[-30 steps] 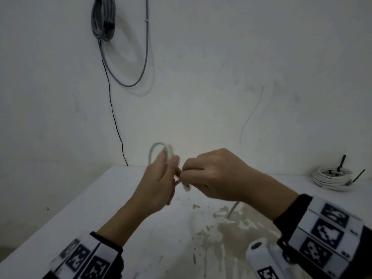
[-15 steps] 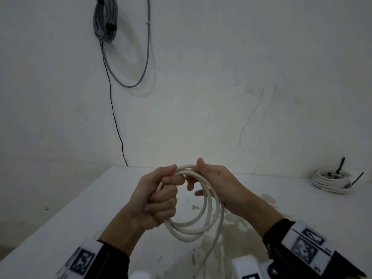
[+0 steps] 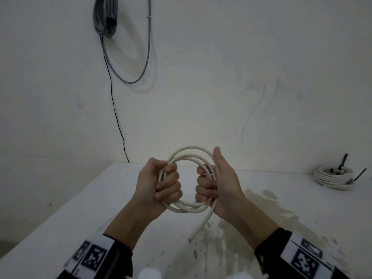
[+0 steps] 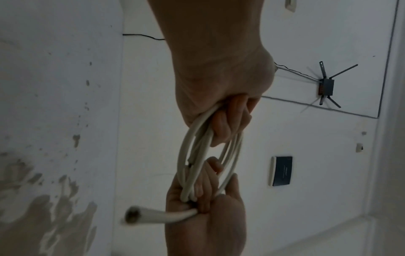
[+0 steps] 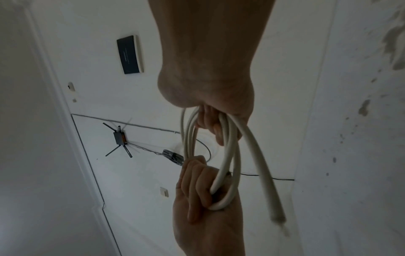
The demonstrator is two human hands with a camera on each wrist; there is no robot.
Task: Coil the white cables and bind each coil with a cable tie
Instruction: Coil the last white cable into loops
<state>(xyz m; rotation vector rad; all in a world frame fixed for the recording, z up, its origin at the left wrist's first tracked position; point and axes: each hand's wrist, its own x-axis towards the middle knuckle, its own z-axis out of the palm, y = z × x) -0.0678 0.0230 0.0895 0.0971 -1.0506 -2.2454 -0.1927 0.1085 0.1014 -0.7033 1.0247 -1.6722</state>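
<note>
A white cable coil of a few loops hangs upright in the air above the white table. My left hand grips the coil's left side with all fingers curled round the strands. My right hand grips the right side, fingers wrapped through the loop and thumb pointing up. The cable's cut end sticks out below the right hand, also plain in both wrist views as a loose tail. No cable tie is on this coil.
A second white coil bound with black cable ties lies at the table's far right by the wall. A grey cable bundle hangs on the wall with a thin black wire running down. Dried stains mark the table.
One second ago both hands met at a small, edge-on loop. The coil now faces me as a full ring, with each hand gripping an opposite side and the right thumb raised.
</note>
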